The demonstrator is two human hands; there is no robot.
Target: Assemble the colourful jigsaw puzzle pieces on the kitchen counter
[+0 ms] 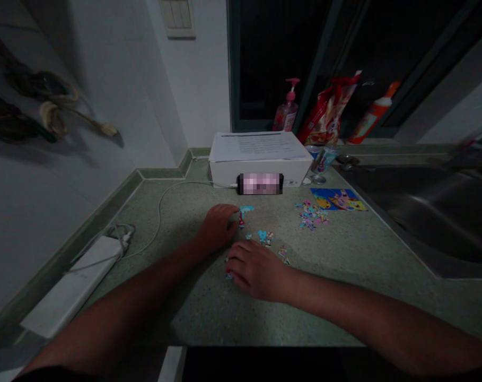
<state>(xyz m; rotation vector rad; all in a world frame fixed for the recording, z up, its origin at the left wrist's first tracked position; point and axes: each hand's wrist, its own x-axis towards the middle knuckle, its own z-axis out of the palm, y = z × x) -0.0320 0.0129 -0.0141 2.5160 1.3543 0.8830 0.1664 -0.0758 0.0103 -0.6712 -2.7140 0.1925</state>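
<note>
My left hand [218,227] rests on the counter with fingers bent and thumb apart, holding nothing I can see. Its fingertips are beside a joined strip of jigsaw pieces [241,217], red, white and light blue. My right hand [257,269] is closer to me, palm down, its fingers curled over a reddish jigsaw piece [228,271] that they partly hide. Beyond the right hand lie a small light-blue cluster of pieces [263,236] and a single piece [248,236]. More pieces [283,254] show beside its knuckles. A loose pile of pieces [312,215] lies farther right.
A colourful picture card [338,199] lies by the sink [419,212]. At the back, a phone [260,184] leans on a white box [225,171], its cable [160,212] running left to a power strip [77,286]. Bottles and a red bag [328,114] stand by the window.
</note>
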